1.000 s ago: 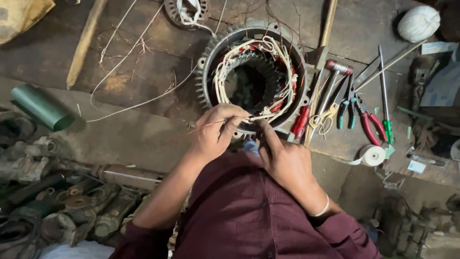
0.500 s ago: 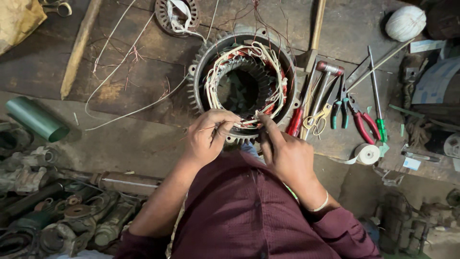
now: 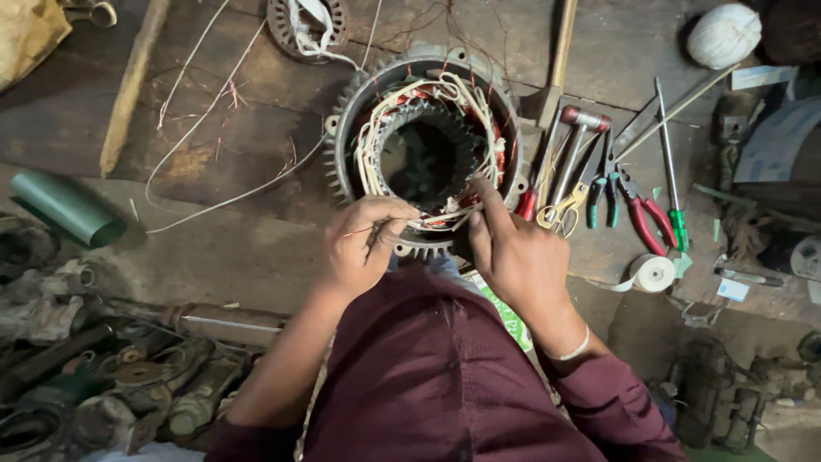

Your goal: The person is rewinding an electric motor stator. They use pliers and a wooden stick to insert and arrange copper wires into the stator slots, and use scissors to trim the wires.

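Note:
A round finned motor stator lies on the dark wooden bench, its bore ringed with copper windings and white sleeved leads. My left hand is closed at the stator's near rim, pinching a thin copper wire between thumb and fingers. My right hand presses on the near right part of the winding, its forefinger stretched out onto the coil. Both forearms in maroon sleeves come up from the bottom of the view.
Right of the stator lie a hammer, scissors, pliers, a green-handled screwdriver and a tape roll. A white twine ball sits far right. A green tube, loose white wires and metal parts lie left.
The view has shifted, so the stator sits slightly lower and more to the right in frame. Both hands stay at its near rim, fingers working the wire with little movement.

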